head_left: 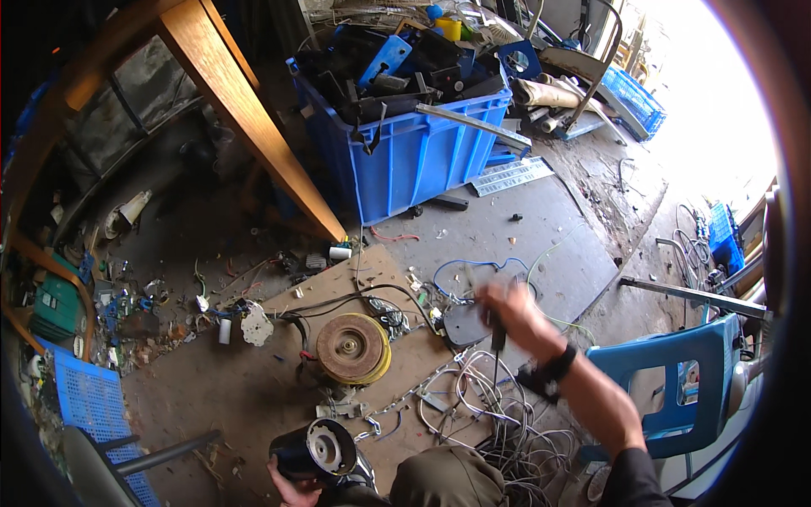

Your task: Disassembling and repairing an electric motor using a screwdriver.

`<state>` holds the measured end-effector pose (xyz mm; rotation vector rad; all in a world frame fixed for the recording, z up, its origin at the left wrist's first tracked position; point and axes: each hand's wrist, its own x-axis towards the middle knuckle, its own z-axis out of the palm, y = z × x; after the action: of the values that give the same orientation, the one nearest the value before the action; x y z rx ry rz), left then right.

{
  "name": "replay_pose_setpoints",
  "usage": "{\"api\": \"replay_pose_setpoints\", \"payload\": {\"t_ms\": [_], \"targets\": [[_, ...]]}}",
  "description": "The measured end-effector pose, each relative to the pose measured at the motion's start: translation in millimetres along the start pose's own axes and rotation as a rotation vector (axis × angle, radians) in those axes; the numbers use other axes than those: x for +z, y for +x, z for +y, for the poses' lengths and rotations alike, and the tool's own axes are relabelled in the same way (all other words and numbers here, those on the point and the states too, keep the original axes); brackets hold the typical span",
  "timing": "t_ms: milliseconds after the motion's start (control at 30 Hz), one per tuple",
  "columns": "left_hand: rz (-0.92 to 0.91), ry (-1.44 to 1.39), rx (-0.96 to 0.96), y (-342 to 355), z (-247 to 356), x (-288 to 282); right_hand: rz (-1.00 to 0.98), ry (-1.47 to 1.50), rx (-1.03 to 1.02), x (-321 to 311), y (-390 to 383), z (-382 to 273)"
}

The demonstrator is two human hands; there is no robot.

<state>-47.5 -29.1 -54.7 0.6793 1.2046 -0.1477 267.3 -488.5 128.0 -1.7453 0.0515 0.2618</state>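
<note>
Beyond the work, a big blue crate [414,165] heaped with dark parts; to the right, a blue plastic stool [621,359]. Right of centre, on the floor, a loose tangle of pale wires [530,435]. Near the middle, a round rusty disc [342,359] with a yellow edge, lying flat, face up. Low and left of centre, close to the body, a black cylindrical housing [287,455], tipped onto its side, long axis running roughly left to right, open end turned rightward and partly upward, a pale metal ring [323,448] visible inside. Right hand [519,321] well apart from it, blurred, curled closed around a dark slim-shafted tool [498,336], shaft pointing down toward the wires; exact finger placement impossible to tell. Left hand [296,490] cupped beneath and around the housing's left side, thumb against the wall, other fingers largely hidden.
</note>
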Motion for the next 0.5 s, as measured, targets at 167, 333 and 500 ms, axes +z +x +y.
{"api": "replay_pose_setpoints", "payload": {"t_ms": [167, 333, 500], "targets": [[-0.283, 0.439, 0.471, 50, -35, -81, 0.147, 0.444, -0.159, -20, 94, -125], [-0.2, -0.044, 0.065, -36, 5, 17, 0.005, 0.009, 0.019, 17, 36, -83], [-0.235, 0.025, -0.001, -33, 17, 46, -0.33, -0.244, 0.079, 71, -38, 4]]}}
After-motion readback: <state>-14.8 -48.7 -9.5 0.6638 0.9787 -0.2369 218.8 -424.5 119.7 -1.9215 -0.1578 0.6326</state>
